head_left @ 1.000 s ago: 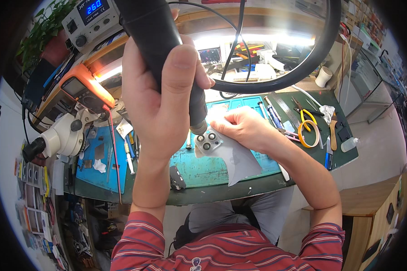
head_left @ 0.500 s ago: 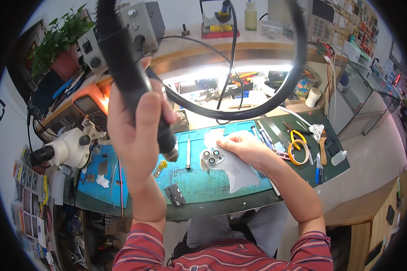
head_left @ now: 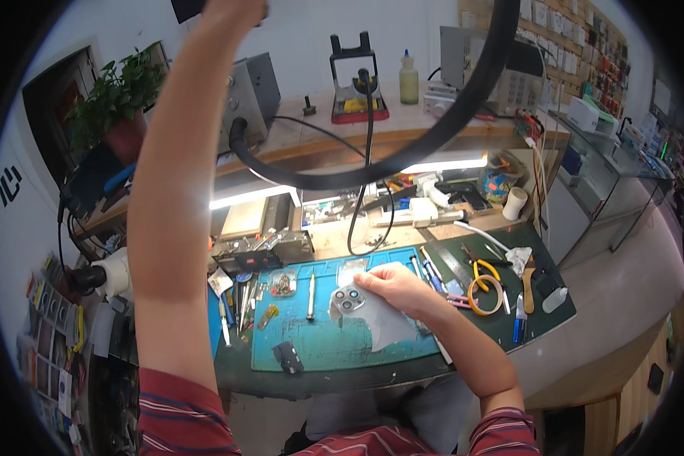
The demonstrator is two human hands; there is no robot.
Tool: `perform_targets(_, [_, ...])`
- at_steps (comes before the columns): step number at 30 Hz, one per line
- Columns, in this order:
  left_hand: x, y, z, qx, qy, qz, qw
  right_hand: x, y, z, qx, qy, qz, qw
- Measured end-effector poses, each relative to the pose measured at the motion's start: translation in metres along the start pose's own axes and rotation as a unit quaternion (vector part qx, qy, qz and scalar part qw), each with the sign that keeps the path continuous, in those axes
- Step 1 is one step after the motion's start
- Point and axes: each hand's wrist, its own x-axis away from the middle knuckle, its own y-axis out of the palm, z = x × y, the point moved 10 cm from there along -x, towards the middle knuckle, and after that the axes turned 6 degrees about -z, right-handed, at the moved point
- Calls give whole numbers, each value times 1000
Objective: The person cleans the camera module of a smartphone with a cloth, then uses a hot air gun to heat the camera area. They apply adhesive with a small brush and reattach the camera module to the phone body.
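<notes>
My left hand (head_left: 234, 11) is raised to the top edge of the view, its fingers closed around a black tool handle (head_left: 187, 7) that is mostly cut off by the frame. A thick black hose (head_left: 403, 163) loops from a grey station box (head_left: 254, 87) across the bench and up to the right. My right hand (head_left: 394, 286) rests on a silver phone (head_left: 349, 302) lying back-up, with its camera lenses showing, on a blue work mat (head_left: 319, 342). A pale sheet (head_left: 387, 328) lies under the phone.
Tweezers, screwdrivers and small parts lie on the mat's left side. Yellow-handled pliers (head_left: 482, 283) and a tape ring sit on the green mat to the right. A lit lamp strip, a phone stand (head_left: 359, 80), a bottle, a potted plant (head_left: 114, 114) and a microscope (head_left: 102, 275) surround the bench.
My left hand has lifted the black tool from just above the phone up to the top edge of the view. My right hand has stayed on the phone.
</notes>
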Motion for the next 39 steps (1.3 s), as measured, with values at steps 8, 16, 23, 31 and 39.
perform_targets(8, [-38,130,-102,9,-29,-69,997,-1,-17,8,33,25,17,999])
perform_targets(16, [-47,172,-189,42,-147,-221,963,-4,-16,7,46,-4,5,999])
perform_targets(23, [-35,177,-217,75,-180,-251,948,2,-19,0,44,-2,19,999])
perform_targets(31, [148,-9,-14,-14,94,-51,994,15,-38,-2,59,11,68,996])
perform_targets(39, [537,34,-14,407,-632,-116,650,4,0,-1,-10,-16,38,999])
